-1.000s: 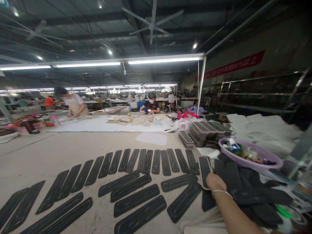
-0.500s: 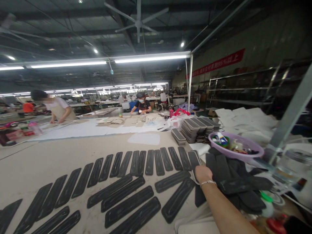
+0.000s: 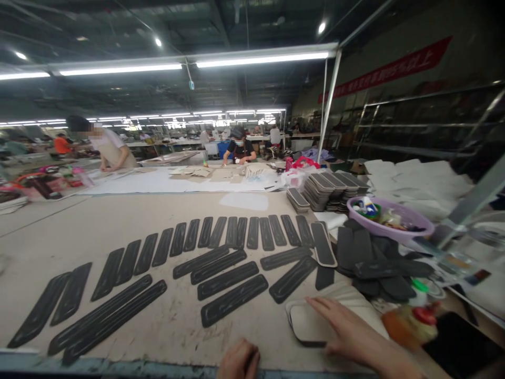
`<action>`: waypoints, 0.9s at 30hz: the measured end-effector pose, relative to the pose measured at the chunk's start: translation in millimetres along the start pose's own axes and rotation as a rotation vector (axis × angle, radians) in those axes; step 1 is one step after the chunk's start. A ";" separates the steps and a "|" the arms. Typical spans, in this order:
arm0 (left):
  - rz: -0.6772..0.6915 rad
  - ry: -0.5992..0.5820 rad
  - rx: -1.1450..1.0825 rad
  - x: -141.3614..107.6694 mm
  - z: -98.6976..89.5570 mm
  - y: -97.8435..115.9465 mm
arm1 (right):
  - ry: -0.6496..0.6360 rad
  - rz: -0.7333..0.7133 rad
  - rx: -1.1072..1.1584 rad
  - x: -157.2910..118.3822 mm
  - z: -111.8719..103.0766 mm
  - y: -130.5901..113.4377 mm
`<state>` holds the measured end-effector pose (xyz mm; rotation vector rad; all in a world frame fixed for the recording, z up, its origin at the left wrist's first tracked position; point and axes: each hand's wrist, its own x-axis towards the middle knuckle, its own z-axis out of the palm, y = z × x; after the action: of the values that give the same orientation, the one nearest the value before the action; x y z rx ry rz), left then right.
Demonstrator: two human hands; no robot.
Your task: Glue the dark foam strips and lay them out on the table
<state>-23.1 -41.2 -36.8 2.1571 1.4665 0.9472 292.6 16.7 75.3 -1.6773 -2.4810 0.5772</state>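
Observation:
My right hand (image 3: 342, 329) lies with fingers stretched out on a stack of pale rounded pieces (image 3: 307, 320) at the lower right. Curled fingers show on my left hand (image 3: 239, 360) at the table's near edge; whether it holds anything is hidden. Several dark, glossy strips (image 3: 232, 302) lie in an arc and in slanted rows on the beige table (image 3: 189, 205). At the right end of the arc rests a pale-edged dark piece (image 3: 324, 245), which no hand touches.
Beyond it are stacked dark pieces (image 3: 319, 189) and a purple basin (image 3: 394, 231) of small items. Loose dark strips (image 3: 379, 263) and a red-capped bottle (image 3: 412, 323) lie right. Two people work at tables behind; a metal post (image 3: 330, 100) stands there.
My right hand has left the pale-edged piece and moved down to the pale stack. My left hand has come into view at the bottom. The view has tilted downward.

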 end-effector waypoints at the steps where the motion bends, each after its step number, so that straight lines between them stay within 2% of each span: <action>1: 0.022 0.013 -0.022 0.6 -0.2 1.9 | 0.005 0.001 -0.042 -5.8 9.1 1.6; 4: 0.061 0.032 -0.093 2.6 -6.7 9.8 | 0.047 -0.052 -0.172 -7.3 26.6 13.9; 7: -0.016 0.117 -0.160 3.1 -24.7 14.0 | 0.061 -0.129 -0.236 0.8 33.4 28.2; 9: -0.087 0.188 -0.139 0.4 -45.1 10.6 | 0.037 -0.163 -0.254 3.7 33.2 35.5; 11: -0.141 0.211 -0.063 -4.9 -71.6 0.7 | 0.025 -0.208 -0.248 2.5 28.9 40.3; 13: -0.193 0.191 0.034 -11.0 -100.0 -14.8 | 0.078 -0.244 -0.247 -1.5 20.8 40.9; 15: -0.233 0.148 0.133 -15.9 -124.8 -32.0 | 0.195 -0.262 -0.281 -6.2 12.0 33.9; 17: -0.244 0.107 0.220 -17.9 -141.7 -46.1 | 0.339 -0.273 -0.326 -9.2 7.6 15.1; 20: -0.224 0.027 0.308 -12.6 -151.8 -56.5 | 0.476 -0.337 -0.302 -6.7 19.2 -36.9; 24: -0.140 -0.160 0.377 7.2 -151.0 -57.9 | 0.541 -0.449 -0.190 10.7 70.0 -118.0; 27: -0.078 -0.308 0.422 21.5 -150.6 -58.2 | 0.565 -0.540 -0.197 26.8 117.7 -154.3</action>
<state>-163.0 -9.3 40.4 2.3731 1.6863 0.2710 113.8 -39.3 18.1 -0.9417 -2.4276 -0.1820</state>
